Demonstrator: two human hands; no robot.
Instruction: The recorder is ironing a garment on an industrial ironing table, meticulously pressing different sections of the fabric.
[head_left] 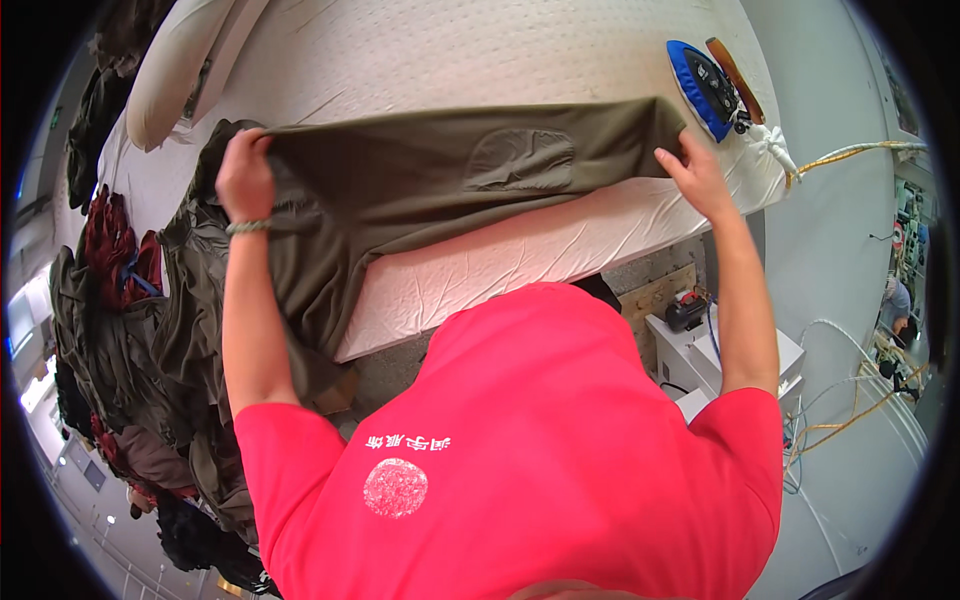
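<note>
An olive-green garment lies on the padded ironing table (460,300), with one long sleeve (400,170) stretched out to the right. A smoother oval patch (522,160) shows on the sleeve. At the shoulder end, my left hand (246,180) is closed on the cloth, a braided band around its wrist. My right hand (697,178) holds the cuff end between thumb and fingers; some of its fingertips are hard to make out. The rest of the garment gathers in folds at the left and hangs over the table's edge.
An iron (705,88) with a blue rim and wooden handle rests at the table's far right corner, its hose (850,152) running right. A padded arm board (175,70) stands far left. Dark red cloth (112,250) and more garments are heaped left. A white machine (690,355) stands below the table.
</note>
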